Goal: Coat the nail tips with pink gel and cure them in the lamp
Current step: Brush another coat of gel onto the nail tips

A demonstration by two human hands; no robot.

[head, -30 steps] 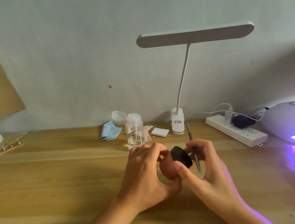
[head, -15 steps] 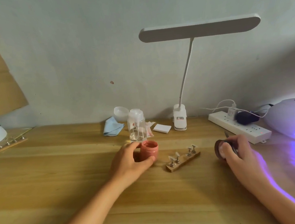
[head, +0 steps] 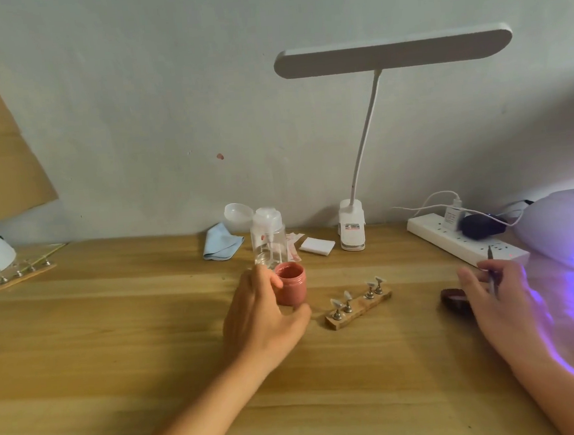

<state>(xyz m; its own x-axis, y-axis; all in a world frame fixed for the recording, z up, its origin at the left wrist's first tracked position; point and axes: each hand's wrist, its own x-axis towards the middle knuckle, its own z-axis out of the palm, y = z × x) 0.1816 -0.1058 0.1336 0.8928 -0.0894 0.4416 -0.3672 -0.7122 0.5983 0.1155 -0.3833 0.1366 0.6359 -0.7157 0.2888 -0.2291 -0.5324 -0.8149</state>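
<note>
An open pink gel jar point(head: 291, 284) stands upright on the wooden table point(head: 116, 333), and my left hand point(head: 260, 315) grips it from the left side. Right of the jar lies a small wooden holder point(head: 360, 309) carrying several clear nail tips on metal stands. My right hand point(head: 501, 295) holds a thin brush point(head: 492, 271) between its fingers, its handle pointing up. The jar's dark lid point(head: 455, 302) lies on the table, touching that hand's left side. At the far right the curing lamp point(head: 564, 226) glows purple.
A clear pump bottle point(head: 268, 239), a blue cloth point(head: 221, 246), a white pad point(head: 317, 246) and a clip-on desk lamp point(head: 352, 232) line the wall. A white power strip point(head: 459, 241) lies beside the curing lamp. Another nail holder point(head: 15, 278) sits far left.
The lid came off the jar. My left hand set the jar down on the table by the bottle; my right hand carried the lid right and laid it down, keeping the brush.
</note>
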